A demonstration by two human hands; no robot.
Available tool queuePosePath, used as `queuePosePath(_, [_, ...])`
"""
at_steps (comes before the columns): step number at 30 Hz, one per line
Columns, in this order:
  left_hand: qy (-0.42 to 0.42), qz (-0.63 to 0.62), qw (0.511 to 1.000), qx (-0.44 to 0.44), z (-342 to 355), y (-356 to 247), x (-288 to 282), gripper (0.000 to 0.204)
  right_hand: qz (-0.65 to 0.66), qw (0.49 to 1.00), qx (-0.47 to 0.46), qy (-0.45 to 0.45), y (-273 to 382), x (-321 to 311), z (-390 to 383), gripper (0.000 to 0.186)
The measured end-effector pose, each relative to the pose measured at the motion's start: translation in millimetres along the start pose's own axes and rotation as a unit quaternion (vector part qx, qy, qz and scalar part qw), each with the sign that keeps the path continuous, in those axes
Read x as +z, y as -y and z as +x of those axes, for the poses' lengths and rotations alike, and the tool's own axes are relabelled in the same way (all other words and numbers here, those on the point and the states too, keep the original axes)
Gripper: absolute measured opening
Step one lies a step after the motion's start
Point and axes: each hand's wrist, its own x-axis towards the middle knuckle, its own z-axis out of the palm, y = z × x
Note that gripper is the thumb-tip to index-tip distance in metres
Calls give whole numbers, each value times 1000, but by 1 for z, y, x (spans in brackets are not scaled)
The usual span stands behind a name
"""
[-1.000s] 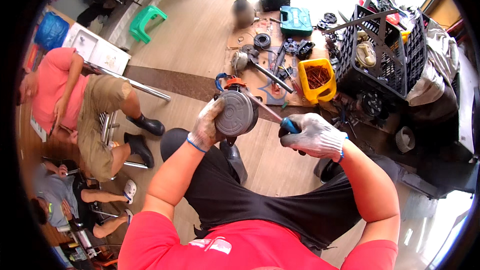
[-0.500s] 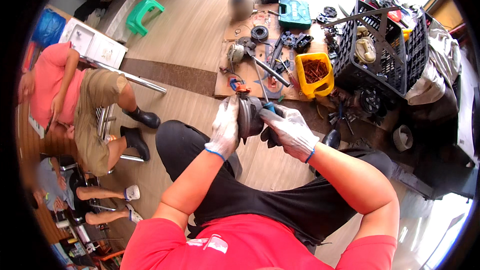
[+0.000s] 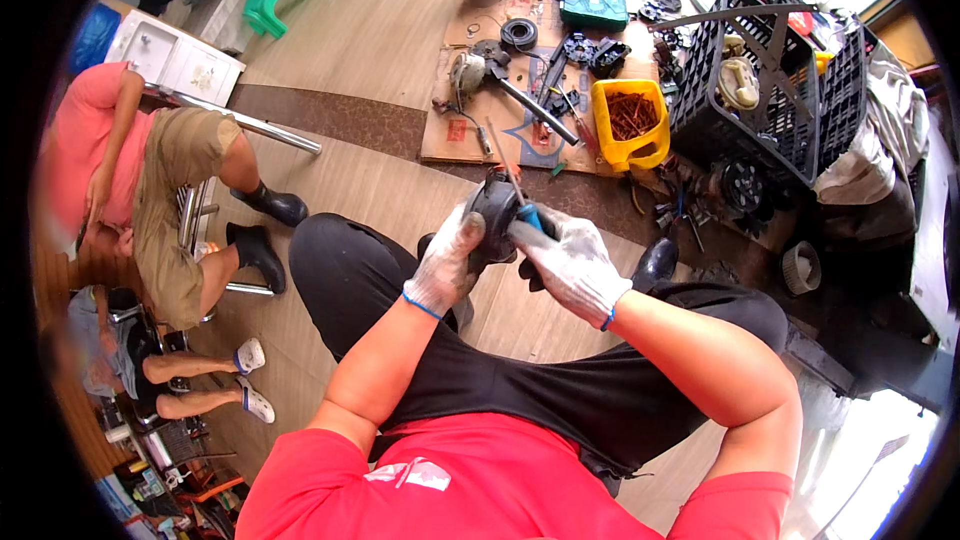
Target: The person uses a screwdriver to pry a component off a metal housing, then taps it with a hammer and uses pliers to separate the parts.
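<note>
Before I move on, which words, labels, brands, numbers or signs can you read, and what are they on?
None is readable.
Red shirt: white print, no letters legible.
Cardboard: red and blue marks, too small to read.
Teal case: no legible lettering.
Dark round part in the left hand: no legible text.

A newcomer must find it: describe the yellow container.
Find the flat cardboard ahead. Near its right edge, left of the black crate, sits the yellow container. Unlike the crate, it is bright yellow and holds reddish-brown pieces.
</note>
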Motion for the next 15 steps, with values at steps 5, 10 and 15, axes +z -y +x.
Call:
queuePosePath(5, [-35,-217,975,-17,-10,3,7,93,-50,993,-91,50,3,-7,-14,34])
queuePosePath(10, [38,-220,974,22,-10,-16,16,107,-24,996,-84,-28,26,-37,-22,53])
queuePosePath(15, [100,-205,973,19,-14,-32,18,117,-291,941,-144,-99,33,-62,-37,43])
